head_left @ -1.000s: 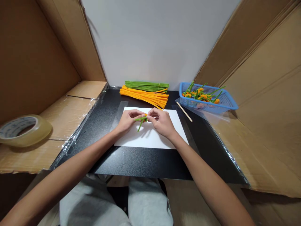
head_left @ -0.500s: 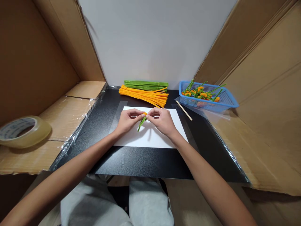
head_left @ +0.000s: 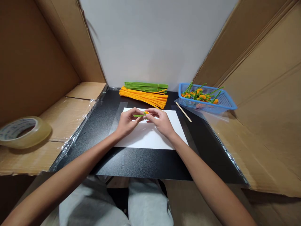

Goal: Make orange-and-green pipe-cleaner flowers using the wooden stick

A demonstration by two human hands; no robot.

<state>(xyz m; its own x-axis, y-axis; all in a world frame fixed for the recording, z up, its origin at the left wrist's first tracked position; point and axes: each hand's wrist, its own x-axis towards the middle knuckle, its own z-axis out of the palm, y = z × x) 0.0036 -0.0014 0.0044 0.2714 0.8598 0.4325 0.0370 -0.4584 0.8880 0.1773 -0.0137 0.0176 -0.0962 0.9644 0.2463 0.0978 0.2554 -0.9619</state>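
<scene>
Green stem swung level between my fingertips

Nearest me is the black table (head_left: pixel 141 161), and on it, set back from the near edge, the white sheet (head_left: pixel 150 138). Off the table's left edge, a roll of tape (head_left: pixel 25 131) sits on cardboard.

Above the sheet's far edge, my left hand (head_left: pixel 127 121) and right hand (head_left: pixel 162 123) meet, both narrowed to a pinch on a small orange-and-green piece (head_left: pixel 146 113). Half a second ago its green end slanted down toward me; now it points left, crossing the gap between my left thumb and forefinger. I take that as the piece having been turned; it is off the sheet, so I judge my handling unfinished.

Farther, a thin stick (head_left: pixel 183 112) lies right of the sheet. Toward the far edge are the orange stems (head_left: pixel 143 97), then the green stems (head_left: pixel 145 85). The blue basket (head_left: pixel 209 108) at the far right corner carries similar orange-and-green pieces (head_left: pixel 201 95).
</scene>
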